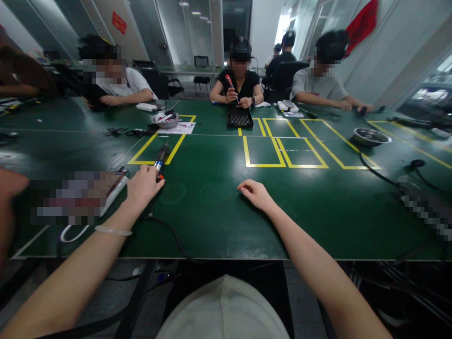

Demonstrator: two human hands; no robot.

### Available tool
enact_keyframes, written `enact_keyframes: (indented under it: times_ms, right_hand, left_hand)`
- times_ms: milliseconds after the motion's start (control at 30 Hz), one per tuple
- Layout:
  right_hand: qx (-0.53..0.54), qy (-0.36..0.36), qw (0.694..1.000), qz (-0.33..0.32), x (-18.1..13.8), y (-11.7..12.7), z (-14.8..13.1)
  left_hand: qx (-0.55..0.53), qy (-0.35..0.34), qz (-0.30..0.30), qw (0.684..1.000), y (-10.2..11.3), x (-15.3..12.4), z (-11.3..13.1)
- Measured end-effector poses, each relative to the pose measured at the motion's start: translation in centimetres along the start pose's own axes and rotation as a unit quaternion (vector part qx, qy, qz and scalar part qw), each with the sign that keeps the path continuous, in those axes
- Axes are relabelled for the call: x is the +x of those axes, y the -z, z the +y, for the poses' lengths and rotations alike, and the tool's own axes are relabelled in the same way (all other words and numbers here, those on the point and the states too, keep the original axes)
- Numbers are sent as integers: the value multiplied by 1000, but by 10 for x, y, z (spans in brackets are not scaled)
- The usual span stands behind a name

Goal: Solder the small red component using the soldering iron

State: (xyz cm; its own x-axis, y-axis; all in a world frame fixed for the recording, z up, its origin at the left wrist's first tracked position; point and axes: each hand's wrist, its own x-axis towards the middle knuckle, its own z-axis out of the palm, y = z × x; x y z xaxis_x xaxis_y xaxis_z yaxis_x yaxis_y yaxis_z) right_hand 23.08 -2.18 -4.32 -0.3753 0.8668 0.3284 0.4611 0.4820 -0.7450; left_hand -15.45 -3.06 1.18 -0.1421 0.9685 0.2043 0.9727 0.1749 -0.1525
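Observation:
My left hand (143, 185) rests on the green table (219, 207) with its fingers closed around the near end of a black electric screwdriver (161, 157) that lies pointing away from me; a black cord runs from it toward the table's near edge. A pale bangle sits on my left wrist. My right hand (254, 192) lies on the table near the middle, fingers loosely curled, nothing visible in it.
Yellow tape rectangles (282, 150) mark the tabletop. A black tray (239, 117) stands before a person opposite holding a red-handled tool. A metal bowl (370, 137) sits at right, another bowl (165, 120) at left. Other people sit around the table. Cables trail at right.

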Motion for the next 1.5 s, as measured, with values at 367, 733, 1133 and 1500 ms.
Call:
enact_keyframes:
  times_ms: [367, 733, 1133, 1500]
  right_hand:
    - [-2, -7, 1000, -3, -1, -1, -2]
    - [179, -71, 981, 10, 4, -3, 3]
    - [291, -74, 954, -28, 2, -4, -6]
    - [299, -91, 950, -19, 3, -6, -5]
  left_hand:
    - [-164, -26, 1, 986, 31, -7, 46]
    - [-536, -262, -156, 787, 19, -22, 176]
    - [-654, -250, -224, 678, 8, -37, 182]
    - [-583, -281, -99, 756, 12, -38, 179]
